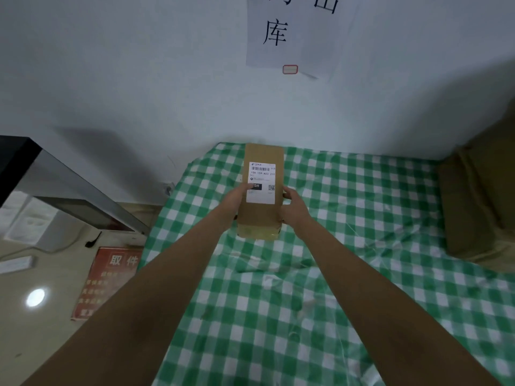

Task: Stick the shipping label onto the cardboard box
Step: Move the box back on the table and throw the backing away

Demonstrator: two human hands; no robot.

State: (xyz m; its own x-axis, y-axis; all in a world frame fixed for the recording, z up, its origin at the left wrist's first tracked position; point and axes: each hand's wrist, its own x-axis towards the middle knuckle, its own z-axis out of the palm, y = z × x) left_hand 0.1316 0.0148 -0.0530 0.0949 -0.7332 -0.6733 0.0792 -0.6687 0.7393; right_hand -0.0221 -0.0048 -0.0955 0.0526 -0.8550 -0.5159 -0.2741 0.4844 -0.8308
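Note:
A long brown cardboard box (262, 218) lies on the green-and-white checked tablecloth (334, 274), near the far wall. A white shipping label (262, 182) with a barcode and a QR code lies flat on the box's top face. My left hand (237, 197) grips the box's left side, and its thumb presses on the label's left edge over the black patch. My right hand (295, 204) holds the box's right side, fingers wrapped round the edge.
A large brown cardboard carton (479, 207) stands at the table's right edge. A black-topped glass counter (55, 190) is on the left, with a red sign (111, 277) on the floor beside it. Paper notices (295, 32) hang on the wall.

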